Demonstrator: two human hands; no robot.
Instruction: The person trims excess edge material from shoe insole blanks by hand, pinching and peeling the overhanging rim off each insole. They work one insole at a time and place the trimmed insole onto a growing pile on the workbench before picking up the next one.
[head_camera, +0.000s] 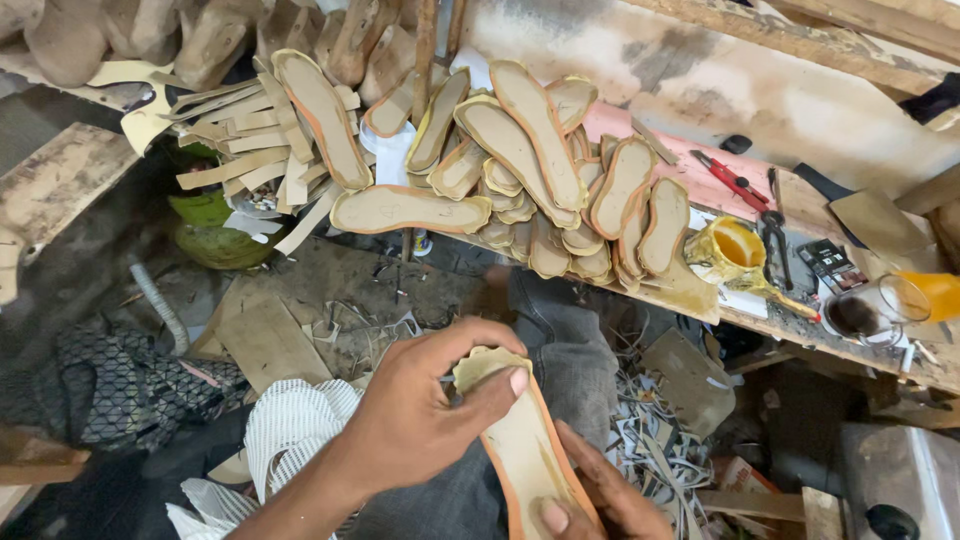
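1. Tan insole (525, 440) w/ orange edge sits low centre, over the person's lap, lengthwise away from the body; both hands on it, prob. so the toe end can be worked while the rest stays steady.
2. Left hand (415, 410) comes in from the left; fingers closed round the toe end, thumb pressed on top.
3. Right hand (590, 500) supports the heel end from below, fingers curled on the edge, thumb on top.
4. Looks: flat, pale beige face, thin orange rim, toe edge wavy/crimped, slight stains.
5. Pile of similar soles (520, 170) fanned out on the worktop (790, 320), faces up, likely laid out to dry.
6. Yellow glue pot (730, 250) & red pliers (730, 180) rest to the right, within reach.
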